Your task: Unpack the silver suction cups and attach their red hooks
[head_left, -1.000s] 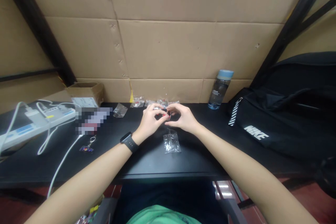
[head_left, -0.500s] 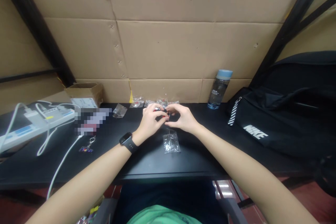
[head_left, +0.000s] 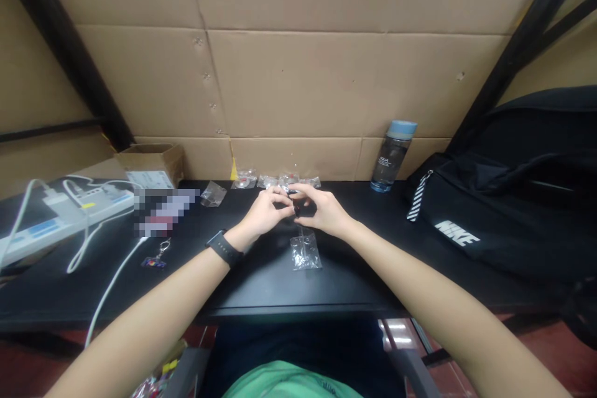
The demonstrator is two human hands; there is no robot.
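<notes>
My left hand (head_left: pixel 269 209), with a dark watch on its wrist, and my right hand (head_left: pixel 321 206) meet over the middle of the black table. Between their fingertips is a small dark object (head_left: pixel 295 209), mostly hidden and too small to name. Thumb and fingers of each hand are bent in a pinch around it. Just below the hands a clear plastic bag (head_left: pixel 306 252) lies flat on the table. Several small clear packets (head_left: pixel 244 180) lie in a row behind the hands, against the cardboard wall.
At left are a white power strip (head_left: pixel 60 217) with cables, an open cardboard box (head_left: pixel 152 165), a blurred-out item (head_left: pixel 165 211) and a keychain (head_left: pixel 155 261). A water bottle (head_left: pixel 393 157) stands at back right, beside a black bag (head_left: pixel 504 199). Another crumpled clear wrapper (head_left: pixel 213 194) lies left of the hands.
My left hand has turned slightly, and its fingers are less curled over the object. Red parts that showed between the fingers are no longer visible. The view has shifted a little.
</notes>
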